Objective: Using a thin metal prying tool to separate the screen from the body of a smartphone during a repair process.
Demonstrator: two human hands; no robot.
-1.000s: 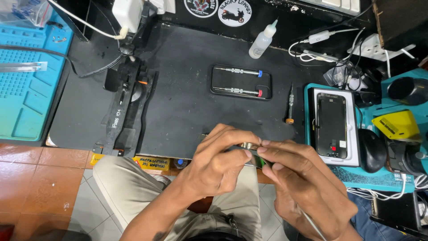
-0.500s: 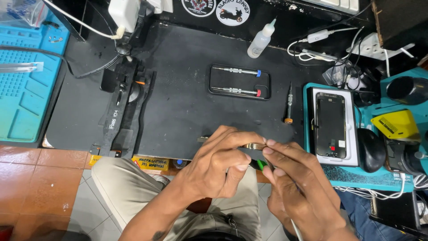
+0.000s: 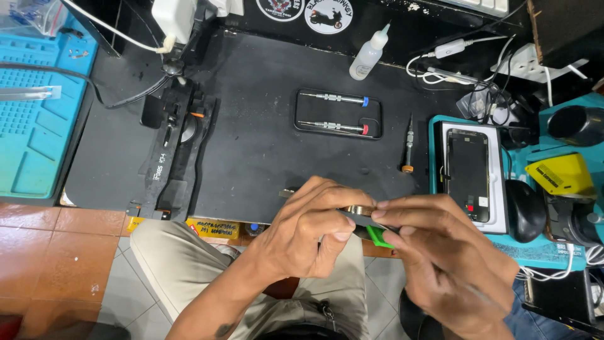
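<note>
Three screwdrivers: two in the black tray (image 3: 338,114), blue-capped (image 3: 333,98) and red-capped (image 3: 332,126), one orange-tipped (image 3: 408,146) beside it; one squeeze bottle (image 3: 368,55); one phone (image 3: 468,173); one computer mouse (image 3: 526,211); two round stickers (image 3: 328,14); two hands, left (image 3: 313,230) and right (image 3: 440,249)

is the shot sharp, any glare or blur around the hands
Head view: even overhead light, soft shadows; the black mat and screwdrivers are crisp. Slight blur on the right hand; the left hand is sharper. Mild sheen on the phone screen; the small dark part with a green piece between the fingers is hard to make out.
</note>
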